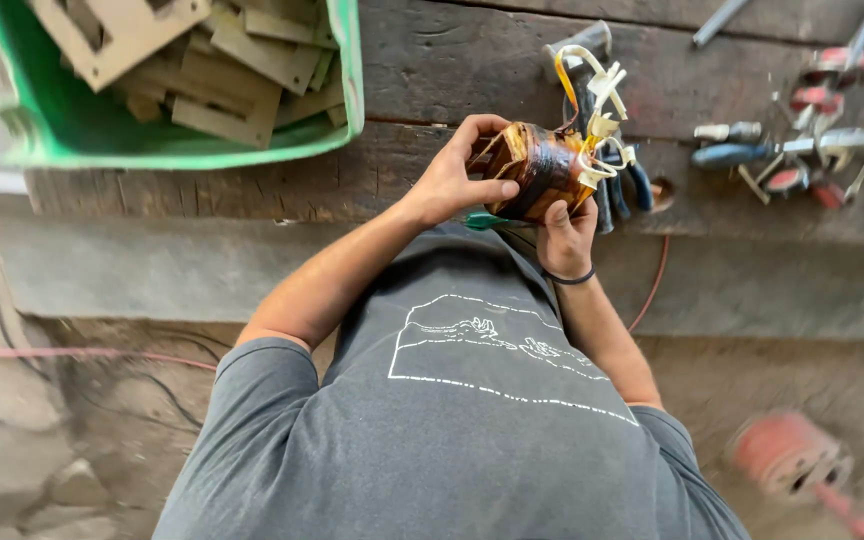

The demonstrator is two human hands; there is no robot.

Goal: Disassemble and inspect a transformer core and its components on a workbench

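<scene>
Both of my hands hold a brown, amber-varnished wound coil (542,170) just above the front edge of a worn wooden bench (432,70). My left hand (452,178) grips its left side, thumb across the front and fingers curled over the top. From underneath, my right hand (564,235) cups the coil; a dark band sits on that wrist. Several cream and yellow sleeved leads (602,95) stick up out of the coil's right end. A small green piece (482,220) shows below my left thumb.
A green plastic crate (167,145) with several flat metal plates stands at the bench's back left. Blue-handled pliers (632,185) lie behind the coil. Hand tools and red-marked parts (802,150) lie at the right. A red cable (82,353) and a blurred red round object (787,452) are on the floor.
</scene>
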